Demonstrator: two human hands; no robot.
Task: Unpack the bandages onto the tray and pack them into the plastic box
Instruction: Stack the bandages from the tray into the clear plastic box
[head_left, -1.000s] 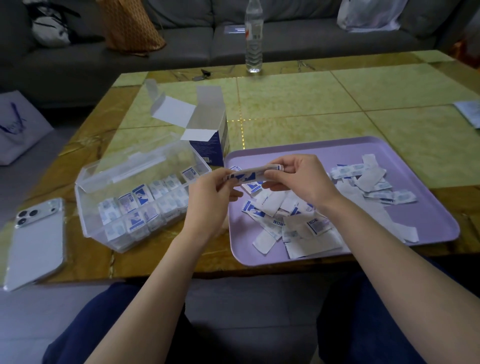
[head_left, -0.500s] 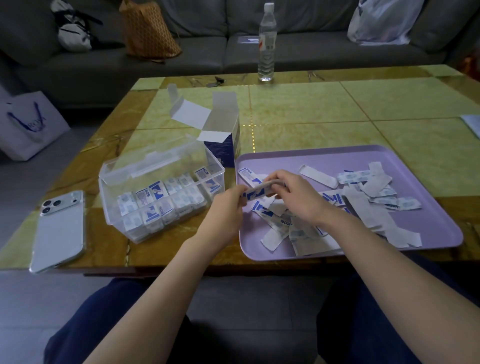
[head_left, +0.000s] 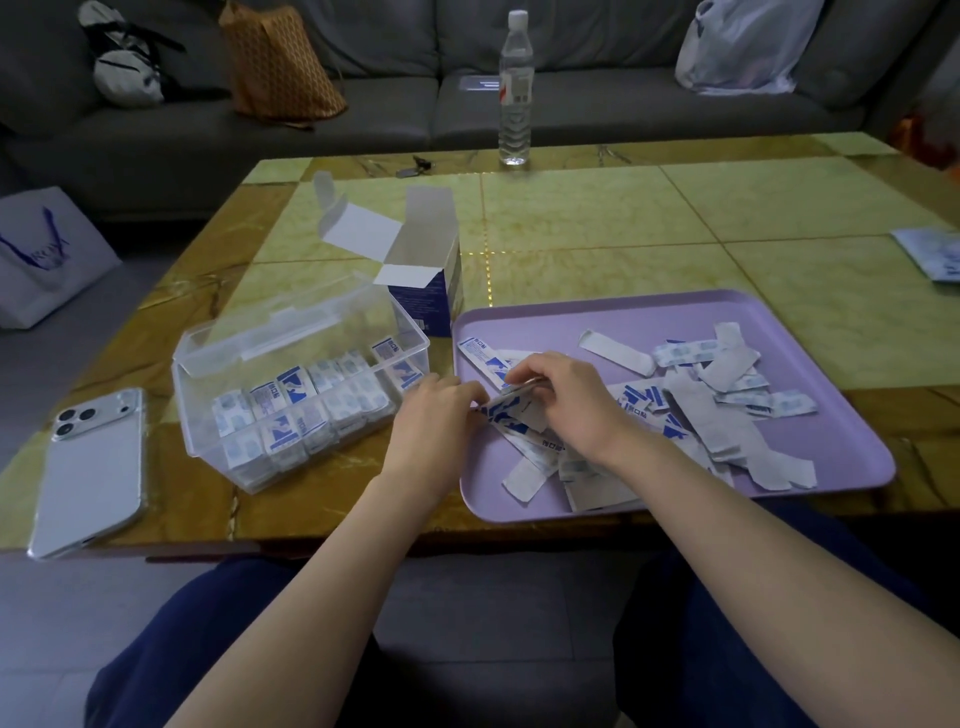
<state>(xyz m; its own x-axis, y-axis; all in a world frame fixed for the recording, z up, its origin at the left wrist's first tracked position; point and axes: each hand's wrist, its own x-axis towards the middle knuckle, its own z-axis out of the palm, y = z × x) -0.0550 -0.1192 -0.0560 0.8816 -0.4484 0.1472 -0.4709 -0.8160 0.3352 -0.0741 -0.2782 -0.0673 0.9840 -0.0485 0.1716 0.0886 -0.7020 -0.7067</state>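
A lilac tray (head_left: 841, 470) lies at the table's front right with several white-and-blue bandages (head_left: 727, 384) scattered on it. Both hands hold a small stack of bandages (head_left: 511, 402) low over the tray's left part. My left hand (head_left: 431, 415) pinches its left end and my right hand (head_left: 566, 400) grips it from above. A clear plastic box (head_left: 208, 358) with its lid tipped back stands left of the tray. Rows of bandages (head_left: 311, 400) stand upright inside it.
An open cardboard carton (head_left: 426, 265) stands behind the box and tray. A phone (head_left: 88, 467) lies face down at the front left. A water bottle (head_left: 515, 88) stands at the table's far edge, a paper (head_left: 935, 254) at the right edge, and a sofa with bags beyond.
Both hands have lowered the stack of bandages from above the tray down onto the pile at its left part. The camera has tilted up a little.
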